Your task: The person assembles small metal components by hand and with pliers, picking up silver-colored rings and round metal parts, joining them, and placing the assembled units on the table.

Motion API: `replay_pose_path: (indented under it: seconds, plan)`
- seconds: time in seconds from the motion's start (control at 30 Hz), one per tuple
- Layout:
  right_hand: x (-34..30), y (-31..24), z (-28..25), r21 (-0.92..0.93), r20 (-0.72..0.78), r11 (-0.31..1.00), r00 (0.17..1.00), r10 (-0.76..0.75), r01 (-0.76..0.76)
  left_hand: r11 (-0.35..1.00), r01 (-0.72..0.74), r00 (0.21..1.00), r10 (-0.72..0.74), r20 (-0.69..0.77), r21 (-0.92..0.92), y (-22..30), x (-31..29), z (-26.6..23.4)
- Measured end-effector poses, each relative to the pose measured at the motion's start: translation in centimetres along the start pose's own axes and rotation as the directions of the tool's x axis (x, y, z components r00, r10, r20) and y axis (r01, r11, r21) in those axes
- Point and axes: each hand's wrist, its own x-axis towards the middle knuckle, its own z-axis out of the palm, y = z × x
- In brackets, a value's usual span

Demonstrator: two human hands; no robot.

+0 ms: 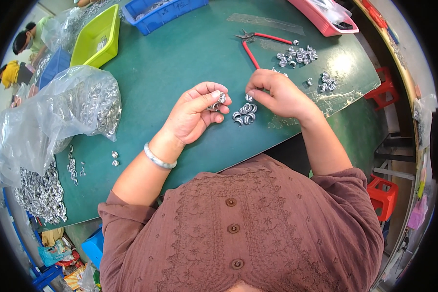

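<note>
My left hand (187, 114) is raised over the green table (180, 61), fingers curled and thumb pressing a few small shiny silver metal pieces (221, 99) against them. To its right, my right hand (283, 95) reaches down with thumb and fingers pinched on one curved silver piece (248, 97). Just below that pinch lies a little cluster of C-shaped silver pieces (245, 116) on the tabletop. Beyond my right hand rest pliers (250, 54) with red handles, jaws pointing left. More curved pieces (304, 56) are scattered to the right of the pliers.
Clear plastic bags (39, 114) of silver parts slump on the left, above a heap of chain-like parts (41, 194). A lime-green basket (113, 36), a blue bin (165, 13) and a pink bin (321, 22) line the far side. Red stools (383, 197) stand right; other people work far left.
</note>
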Motion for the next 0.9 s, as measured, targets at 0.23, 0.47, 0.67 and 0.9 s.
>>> replay_pose_path:
  seconds: [0.23,0.47,0.67,0.9]
  plan:
    - [0.3,-1.0,0.7,0.278,0.03,0.952,0.991,0.127,-0.13,0.998,0.017,1.0,-0.017,-0.002,-0.057,0.0,0.1,0.0]
    - [0.9,-1.6,1.3,0.45,0.114,0.841,0.954,0.278,-0.299,0.99,0.045,0.999,-0.045,0.006,-0.136,0.1,0.1,-0.4]
    - [1.4,-2.4,1.2,0.486,0.175,0.777,0.915,0.363,-0.4,0.995,0.01,0.998,-0.016,-0.054,-0.101,0.4,-0.1,0.5]
    - [1.5,-2.6,1.3,0.549,0.17,0.742,0.921,0.352,-0.385,0.938,-0.115,0.986,0.148,-0.076,0.327,-0.2,-0.5,1.0]
